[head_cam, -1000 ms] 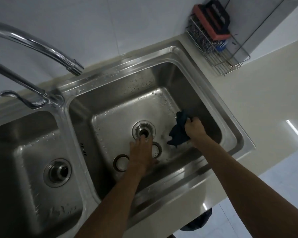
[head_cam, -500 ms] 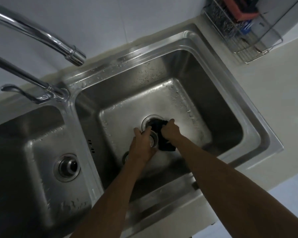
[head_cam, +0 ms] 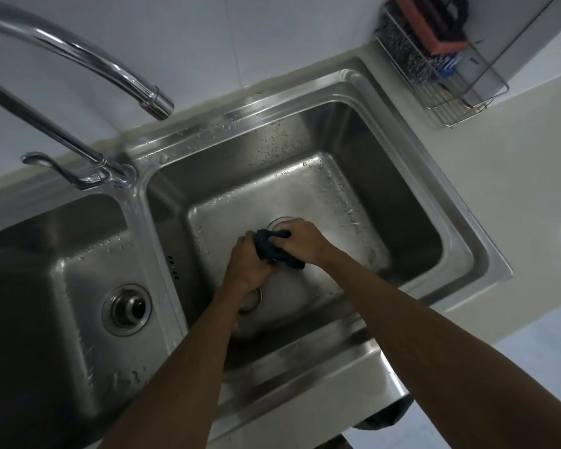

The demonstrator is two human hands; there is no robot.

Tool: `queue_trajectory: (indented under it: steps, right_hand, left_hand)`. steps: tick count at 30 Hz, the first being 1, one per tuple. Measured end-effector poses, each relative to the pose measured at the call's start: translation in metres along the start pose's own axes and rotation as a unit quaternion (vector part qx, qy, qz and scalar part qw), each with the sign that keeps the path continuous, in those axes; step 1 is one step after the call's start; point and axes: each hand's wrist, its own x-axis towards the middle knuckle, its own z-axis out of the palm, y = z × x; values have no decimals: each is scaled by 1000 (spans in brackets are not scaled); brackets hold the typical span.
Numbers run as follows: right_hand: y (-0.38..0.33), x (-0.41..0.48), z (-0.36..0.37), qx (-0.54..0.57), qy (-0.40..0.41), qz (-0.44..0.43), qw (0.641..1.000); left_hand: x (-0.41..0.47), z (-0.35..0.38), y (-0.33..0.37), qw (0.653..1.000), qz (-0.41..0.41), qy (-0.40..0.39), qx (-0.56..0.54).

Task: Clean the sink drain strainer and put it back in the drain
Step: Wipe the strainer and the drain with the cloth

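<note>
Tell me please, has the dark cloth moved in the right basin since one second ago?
Yes. The dark cloth, in the right hand, went from the basin's right side toward the drain opening and now lies at its near rim, against the left hand.

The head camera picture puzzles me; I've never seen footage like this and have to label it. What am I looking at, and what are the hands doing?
The camera sits on a person's head and looks down, so both bare arms reach in from the bottom. Below is a steel double sink. Over the right basin's drain, the right hand grips a dark cloth and presses it against something the left hand holds; that object is hidden, though it is likely the strainer. A metal ring lies on the basin floor under the left wrist. The left basin has its own drain fitting. A faucet arches above, and a wire rack stands on the counter.
</note>
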Motion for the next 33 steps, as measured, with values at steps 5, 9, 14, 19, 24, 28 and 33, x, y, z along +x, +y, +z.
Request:
queue_trajectory:
  steps: [5, 9, 14, 19, 24, 28, 33]
  right_hand:
    - [-4, -10, 3, -75, 50, -44, 995]
    - [-12, -12, -3, -71, 29, -38, 996]
    - [-16, -10, -20, 182, -63, 129, 973]
    - [-12, -13, -21, 381, -40, 217, 898]
    - [3, -25, -55, 513, 69, 201, 832]
    - [-2, -37, -55, 631, 11, 178, 755]
    - [-44, -33, -13, 581, 73, 173, 792]
  left_hand:
    - [-11, -4, 9, 995, 66, 40, -60]
    - [-13, -9, 15, 983, 164, 80, 23]
    - [-22, -16, 20, 952, 266, 112, 103]
    - [-18, -30, 20, 954, 267, 89, 103]
    - [-15, -48, 18, 968, 16, 155, -195]
    - [-7, -54, 39, 922, -34, 151, -354]
    - [-13, -41, 74, 869, -73, 58, -485]
